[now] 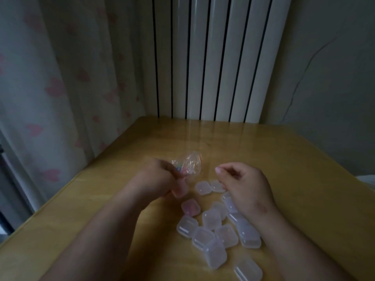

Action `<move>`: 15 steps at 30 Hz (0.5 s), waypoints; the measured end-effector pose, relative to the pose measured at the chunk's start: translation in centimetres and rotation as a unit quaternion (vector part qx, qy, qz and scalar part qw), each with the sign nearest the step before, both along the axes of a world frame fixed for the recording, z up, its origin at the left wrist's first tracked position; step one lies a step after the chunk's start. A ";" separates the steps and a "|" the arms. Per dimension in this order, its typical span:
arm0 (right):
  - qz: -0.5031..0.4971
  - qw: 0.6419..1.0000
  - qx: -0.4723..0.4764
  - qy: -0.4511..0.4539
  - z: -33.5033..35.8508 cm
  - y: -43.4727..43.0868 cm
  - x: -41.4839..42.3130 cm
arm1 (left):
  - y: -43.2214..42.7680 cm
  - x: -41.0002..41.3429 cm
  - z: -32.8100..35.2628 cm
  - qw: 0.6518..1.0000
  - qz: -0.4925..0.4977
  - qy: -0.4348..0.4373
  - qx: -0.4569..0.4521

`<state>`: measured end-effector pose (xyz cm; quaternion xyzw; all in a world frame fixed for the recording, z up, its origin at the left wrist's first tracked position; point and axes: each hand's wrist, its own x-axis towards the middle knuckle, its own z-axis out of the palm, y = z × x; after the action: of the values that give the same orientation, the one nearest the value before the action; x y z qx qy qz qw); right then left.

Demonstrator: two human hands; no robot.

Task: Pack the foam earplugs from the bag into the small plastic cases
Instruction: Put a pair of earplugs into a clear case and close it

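A clear plastic bag (189,163) with coloured foam earplugs inside is held just above the wooden table (284,159); my left hand (162,179) is closed on its near end. My right hand (241,185) hovers to the right of the bag, fingers curled, thumb and forefinger pinched together; whether an earplug sits between them I cannot tell. Several small translucent plastic cases (211,218) lie scattered below and between my hands, all shut. One case (190,207) shows pink through its lid.
A white ribbed radiator (213,57) stands behind the table's far edge. A curtain with pink petals (60,88) hangs at the left, close to the table's left edge. A grey wall is at the right.
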<state>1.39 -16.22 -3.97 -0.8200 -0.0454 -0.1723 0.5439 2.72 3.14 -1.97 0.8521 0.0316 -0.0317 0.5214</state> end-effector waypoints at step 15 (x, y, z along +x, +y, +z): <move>0.010 0.995 -0.102 -0.001 0.0 -0.2 1.3 | 1.4 1.9 -1.9 0.985 0.114 -0.062 0.114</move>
<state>2.70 -16.38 -3.98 -0.8708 -0.0712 -0.1622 0.4586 4.59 4.50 -3.84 0.8973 0.1000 0.0845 0.4216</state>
